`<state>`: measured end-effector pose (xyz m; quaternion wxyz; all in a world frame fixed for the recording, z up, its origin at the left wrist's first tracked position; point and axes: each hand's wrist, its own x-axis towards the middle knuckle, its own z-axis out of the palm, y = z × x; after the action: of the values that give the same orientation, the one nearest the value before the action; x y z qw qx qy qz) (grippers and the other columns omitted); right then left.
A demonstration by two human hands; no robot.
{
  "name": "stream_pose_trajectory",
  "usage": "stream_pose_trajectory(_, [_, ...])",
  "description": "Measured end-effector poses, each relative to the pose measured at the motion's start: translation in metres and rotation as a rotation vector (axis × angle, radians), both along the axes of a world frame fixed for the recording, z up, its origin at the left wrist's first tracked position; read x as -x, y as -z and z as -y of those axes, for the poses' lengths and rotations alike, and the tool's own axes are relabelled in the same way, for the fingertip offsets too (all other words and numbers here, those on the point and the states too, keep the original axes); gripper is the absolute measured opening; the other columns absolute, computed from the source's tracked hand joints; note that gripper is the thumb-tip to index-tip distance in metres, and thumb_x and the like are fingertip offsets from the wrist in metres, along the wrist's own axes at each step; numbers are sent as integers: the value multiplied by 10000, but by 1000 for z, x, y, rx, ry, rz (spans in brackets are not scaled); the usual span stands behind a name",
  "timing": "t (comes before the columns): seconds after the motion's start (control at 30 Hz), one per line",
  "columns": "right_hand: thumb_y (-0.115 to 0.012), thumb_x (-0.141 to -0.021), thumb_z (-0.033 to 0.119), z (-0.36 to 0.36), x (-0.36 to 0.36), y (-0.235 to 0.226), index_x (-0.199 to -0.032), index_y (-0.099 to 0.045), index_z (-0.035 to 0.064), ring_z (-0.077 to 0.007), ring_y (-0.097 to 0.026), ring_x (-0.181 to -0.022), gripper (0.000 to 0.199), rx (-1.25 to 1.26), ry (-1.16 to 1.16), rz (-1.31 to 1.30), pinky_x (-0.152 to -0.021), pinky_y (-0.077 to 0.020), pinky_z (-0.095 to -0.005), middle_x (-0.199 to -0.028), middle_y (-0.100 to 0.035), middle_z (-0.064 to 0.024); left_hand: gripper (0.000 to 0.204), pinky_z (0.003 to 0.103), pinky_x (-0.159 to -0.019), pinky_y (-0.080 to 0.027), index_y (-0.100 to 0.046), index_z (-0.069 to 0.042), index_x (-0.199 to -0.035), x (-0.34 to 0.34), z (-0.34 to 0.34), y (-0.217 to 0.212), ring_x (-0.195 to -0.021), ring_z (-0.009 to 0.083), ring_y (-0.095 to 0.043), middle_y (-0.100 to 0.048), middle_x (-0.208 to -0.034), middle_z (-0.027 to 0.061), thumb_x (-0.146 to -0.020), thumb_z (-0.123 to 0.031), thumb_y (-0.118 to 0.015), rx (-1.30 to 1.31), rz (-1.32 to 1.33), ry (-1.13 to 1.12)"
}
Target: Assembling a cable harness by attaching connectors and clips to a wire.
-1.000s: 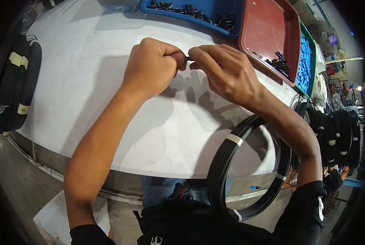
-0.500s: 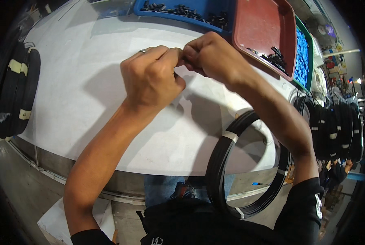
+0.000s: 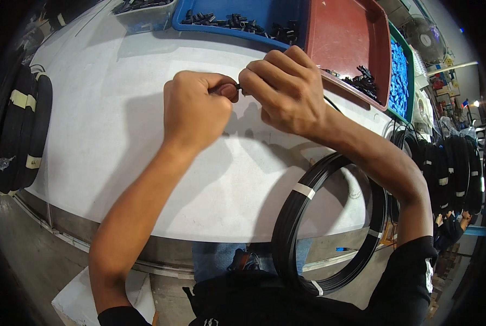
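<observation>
Above the white table my two hands meet, both closed. My left hand (image 3: 197,106) is a fist with the thumb pressed against the fingers. It pinches a small black piece (image 3: 239,87), mostly hidden; its exact kind I cannot make out. My right hand (image 3: 286,89) is curled around a thin black cable (image 3: 332,105), whose length shows behind the wrist. The cable's end lies hidden between the two hands. Below my right forearm, a coil of black cable (image 3: 286,228) bound with white tape bands leans over the table's front edge.
A blue tray (image 3: 221,31) of black connector parts stands at the back, beside a clear tub (image 3: 145,20). To its right are a red tray (image 3: 341,32) with black pieces and a green tray (image 3: 410,81) of blue parts. Black coils (image 3: 39,125) stand left; more hang right (image 3: 444,174).
Both hands have turned. My right hand's knuckles now face up and my left thumb is drawn in. A small black piece between them and the cable behind my right wrist have come into sight.
</observation>
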<state>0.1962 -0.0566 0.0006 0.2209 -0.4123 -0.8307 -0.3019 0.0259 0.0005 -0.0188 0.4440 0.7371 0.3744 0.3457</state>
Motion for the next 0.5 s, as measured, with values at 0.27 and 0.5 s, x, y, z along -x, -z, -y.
stream_pose_trajectory(0.27, [-552, -910, 176, -10, -7, -37, -735, -662, -18, -190, -559, -546, 284, 1440, 266, -973, -580, -459, -362, -606, -617, -99, 203, 280, -523, -479, -713, 40, -783, -4, 4, 4, -546, 191, -644, -683, -664, 117, -664, 124, -571, -892, -4, -49])
stream_pose_trajectory(0.5, [-687, -806, 166, 20, -3, -7, -844, -623, 36, -249, -635, -738, 150, 251, 61, -259, -677, -452, -390, -777, -642, -72, 192, 283, -492, -412, -743, 12, -789, 0, -12, 8, -500, 140, -545, -619, -572, 102, -785, 47, -554, 77, 0, 132])
